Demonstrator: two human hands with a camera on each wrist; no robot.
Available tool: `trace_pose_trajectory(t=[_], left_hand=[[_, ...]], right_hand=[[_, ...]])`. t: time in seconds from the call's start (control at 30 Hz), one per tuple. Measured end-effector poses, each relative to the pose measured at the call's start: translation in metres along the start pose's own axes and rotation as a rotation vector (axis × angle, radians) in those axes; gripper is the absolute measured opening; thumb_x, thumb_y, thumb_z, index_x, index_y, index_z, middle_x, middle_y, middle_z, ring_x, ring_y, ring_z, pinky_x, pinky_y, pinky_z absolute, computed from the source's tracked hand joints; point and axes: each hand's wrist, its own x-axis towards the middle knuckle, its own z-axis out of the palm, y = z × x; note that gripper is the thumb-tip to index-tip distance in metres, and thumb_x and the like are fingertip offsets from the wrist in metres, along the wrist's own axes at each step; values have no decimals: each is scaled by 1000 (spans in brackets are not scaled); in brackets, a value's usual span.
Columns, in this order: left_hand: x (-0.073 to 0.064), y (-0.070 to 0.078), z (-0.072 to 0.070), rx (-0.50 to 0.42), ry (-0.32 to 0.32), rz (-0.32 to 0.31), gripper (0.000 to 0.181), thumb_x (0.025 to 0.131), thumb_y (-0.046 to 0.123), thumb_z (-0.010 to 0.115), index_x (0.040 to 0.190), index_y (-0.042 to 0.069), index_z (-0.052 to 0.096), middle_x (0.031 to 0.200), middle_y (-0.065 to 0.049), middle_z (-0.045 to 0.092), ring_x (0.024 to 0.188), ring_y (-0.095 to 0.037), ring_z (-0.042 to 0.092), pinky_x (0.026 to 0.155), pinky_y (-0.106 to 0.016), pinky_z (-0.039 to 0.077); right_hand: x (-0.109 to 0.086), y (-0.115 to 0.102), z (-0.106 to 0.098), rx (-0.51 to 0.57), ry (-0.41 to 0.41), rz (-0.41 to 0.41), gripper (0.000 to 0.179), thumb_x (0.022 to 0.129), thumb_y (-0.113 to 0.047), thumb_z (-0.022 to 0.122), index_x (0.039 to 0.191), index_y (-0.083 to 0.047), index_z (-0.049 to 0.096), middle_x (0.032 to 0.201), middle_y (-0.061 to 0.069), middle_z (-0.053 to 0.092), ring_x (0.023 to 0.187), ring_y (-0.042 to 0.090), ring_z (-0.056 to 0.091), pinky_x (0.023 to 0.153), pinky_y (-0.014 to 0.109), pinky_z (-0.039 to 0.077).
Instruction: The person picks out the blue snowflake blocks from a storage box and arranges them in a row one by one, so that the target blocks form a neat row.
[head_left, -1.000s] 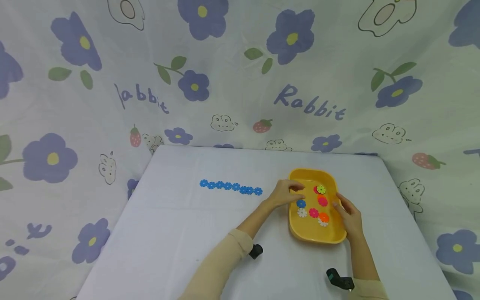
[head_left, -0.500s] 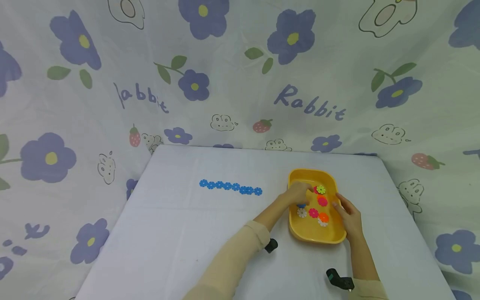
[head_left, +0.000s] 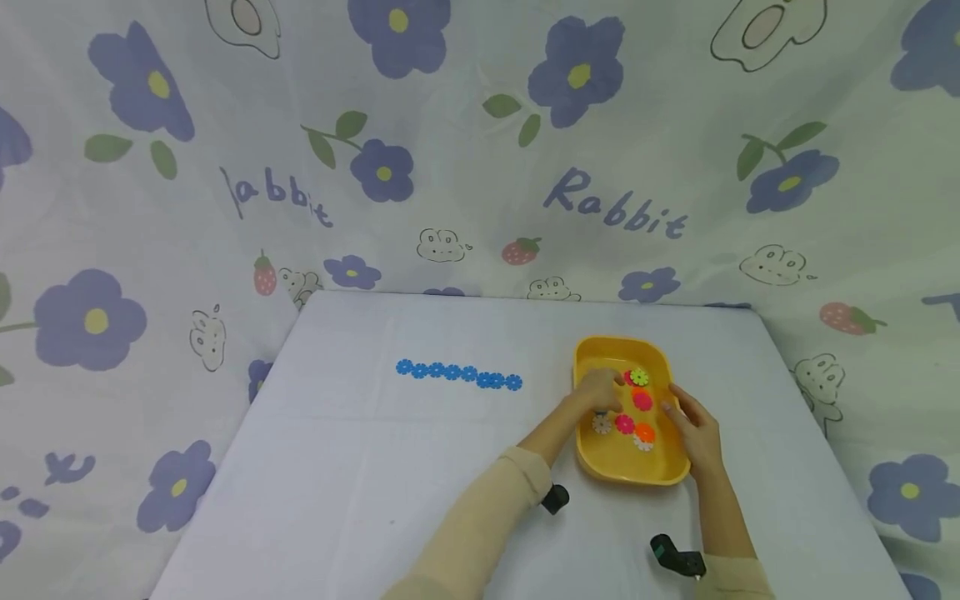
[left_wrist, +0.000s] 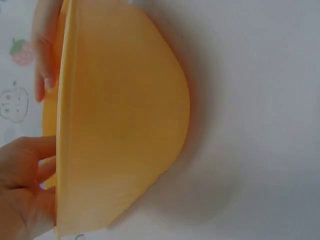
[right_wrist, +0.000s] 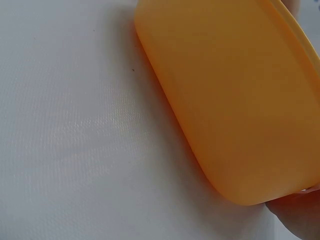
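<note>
A yellow plastic tray [head_left: 618, 472] stands on the white table, holding several flower-shaped plastic pieces. My right hand [head_left: 699, 433] grips its right side, thumb over the rim. My left hand [head_left: 597, 389] reaches over the left rim with fingers bent down towards the tray floor. In the left wrist view the tray wall [left_wrist: 120, 100] hides the fingertips of the left hand [left_wrist: 20, 185]; I cannot tell whether they pinch a piece. Around that hand lie a white piece [head_left: 602, 424], pink pieces [head_left: 625, 424], an orange piece [head_left: 644, 432] and a yellow-green one [head_left: 639, 377].
A wavy row of blue flower-shaped pieces [head_left: 452, 372] lies on the table left of the tray. A patterned cloth [head_left: 465, 150] with flowers and rabbits hangs behind and beside the table. A black wrist camera [head_left: 677, 556] sits by the right sleeve.
My left hand has moved right and deeper into the tray, then shifted slightly back left and down, covering the blue piece inside. My right hand keeps its hold on the tray.
</note>
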Motion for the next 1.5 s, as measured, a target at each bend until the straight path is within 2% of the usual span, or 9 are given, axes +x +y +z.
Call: trace_pose_trajectory(t=[0.17,0.33,0.4,0.53,0.63,0.83,1.0,1.27,1.5], left_hand=[[4,-2,8,-70,32,-39,41,74,9,77,114,13,67,115,0,62,99,-13,51,79,-18,48],[3,-3,14,-97,42,-11,40,74,5,77,112,14,68,112,0,62,97,-11,51,77,-17,47],[2,-3,16,-31,39,20,40,76,6,75,114,15,67,113,1,62,98,-11,51,77,-16,46],[-2,-1,19,233,43,80,37,80,15,74,116,17,65,111,5,63,100,-9,54,83,-16,45],[-4,2,22,380,56,86,27,80,20,75,106,18,67,96,6,66,92,-9,56,82,-18,45],[-5,5,26,435,39,9,13,80,23,76,86,17,65,69,6,57,67,-8,50,66,-20,43],[-1,3,28,357,33,0,14,80,22,75,87,14,67,73,5,61,68,-7,53,61,-16,44],[6,-3,25,-71,30,69,38,71,9,80,107,12,68,98,2,67,88,-8,56,73,-14,45],[5,0,33,20,22,132,39,75,21,80,110,11,67,100,5,65,90,-5,55,79,-12,45]], right_hand=[[1,0,0,-6,0,10,60,93,-40,55,145,-17,38,155,5,24,143,21,17,111,36,23],[1,0,1,5,-4,9,60,93,-40,56,145,-17,38,155,6,24,143,21,16,112,37,21],[1,0,1,10,-6,4,60,93,-40,56,145,-16,37,155,7,23,143,22,16,113,38,20],[1,-1,0,11,-1,1,60,92,-40,56,145,-16,38,155,7,23,143,23,16,113,39,19],[1,-1,0,12,0,-2,60,92,-40,57,144,-16,38,155,8,23,143,23,16,113,39,19],[0,1,-1,22,-2,5,61,92,-40,57,144,-15,38,155,9,23,143,23,16,114,40,19],[0,-1,-1,15,-4,0,60,93,-39,56,144,-15,38,155,9,23,143,23,16,113,39,19],[1,-2,0,4,-3,-7,61,92,-39,57,144,-14,38,154,10,25,142,25,18,113,39,21],[2,0,0,5,-2,-8,60,93,-39,57,144,-14,38,154,9,25,142,24,18,113,40,21]])
